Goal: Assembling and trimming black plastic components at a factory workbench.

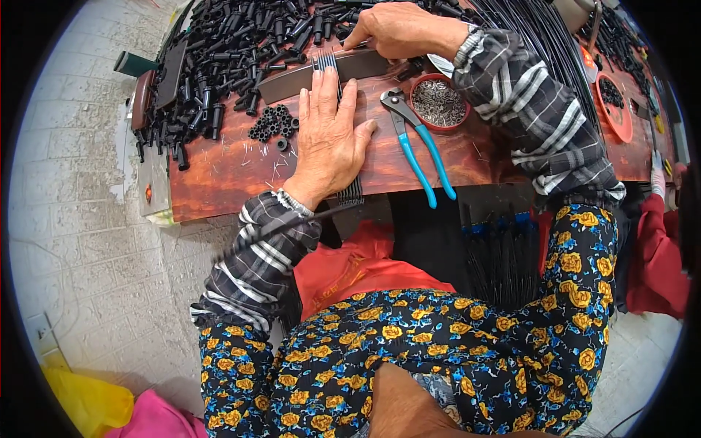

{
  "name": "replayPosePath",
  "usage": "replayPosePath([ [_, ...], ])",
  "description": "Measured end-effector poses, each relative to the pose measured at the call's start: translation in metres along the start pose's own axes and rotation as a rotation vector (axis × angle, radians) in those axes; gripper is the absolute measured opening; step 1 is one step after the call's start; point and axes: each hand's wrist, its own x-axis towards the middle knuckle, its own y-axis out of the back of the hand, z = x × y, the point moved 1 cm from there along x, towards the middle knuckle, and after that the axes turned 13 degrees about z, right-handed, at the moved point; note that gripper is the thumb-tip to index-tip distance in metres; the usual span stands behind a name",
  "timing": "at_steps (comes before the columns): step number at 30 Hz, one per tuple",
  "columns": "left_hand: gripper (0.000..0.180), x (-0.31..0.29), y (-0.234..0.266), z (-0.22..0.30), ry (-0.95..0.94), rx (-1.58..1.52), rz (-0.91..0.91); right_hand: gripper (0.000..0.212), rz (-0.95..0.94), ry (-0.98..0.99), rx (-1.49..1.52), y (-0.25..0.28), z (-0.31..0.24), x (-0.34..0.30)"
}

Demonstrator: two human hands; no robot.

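My left hand point(328, 139) lies flat, fingers stretched out, over a row of thin black rods point(350, 191) on the reddish-brown table point(219, 182). The rods' pale tips stick out past my fingertips, over a long flat grey-brown bar point(285, 84). Beyond the bar is my right hand point(412, 29), its index finger extended toward the rod tips and the other fingers partly hidden beneath. Small black rings point(274, 123) lie left of my left hand. To its right rest pliers point(416, 139) with teal handles, touching or close to a red bowl point(413, 109) of small metal pieces.
A heap of black tubular parts point(234, 55) covers the far left of the table. Long black rods point(537, 36) lie at the far right, near a red-orange tray point(621, 131) with small black pieces. Another person's gloved hand point(658, 171) shows at the right edge.
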Motion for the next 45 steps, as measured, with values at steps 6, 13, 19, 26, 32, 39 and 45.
replayPosePath([
  [6,0.062,0.0,0.0,0.0,0.019,0.011,0.01,0.039,-0.139,-0.081,0.228,-0.006,0.017,0.009],
  [13,0.063,0.001,-0.001,0.001,0.026,-0.008,0.014,0.041,-0.258,-0.16,0.306,-0.019,0.028,0.007],
  [19,0.062,-0.001,0.003,-0.002,0.027,0.002,0.004,0.04,0.016,0.06,0.045,0.011,-0.004,0.006],
  [26,0.062,0.0,0.001,0.0,0.02,-0.002,-0.001,0.034,0.097,0.067,0.106,-0.016,0.007,-0.005],
  [32,0.061,-0.001,0.002,-0.001,0.037,-0.011,-0.003,0.048,-0.222,-0.25,0.224,-0.021,0.006,0.005],
  [39,0.06,0.0,0.002,-0.001,0.041,-0.021,-0.009,0.044,-0.204,-0.21,0.207,-0.013,0.003,0.005],
  [45,0.06,0.0,0.004,-0.001,0.035,-0.009,-0.011,0.043,-0.159,-0.206,0.216,-0.019,0.006,0.007],
])
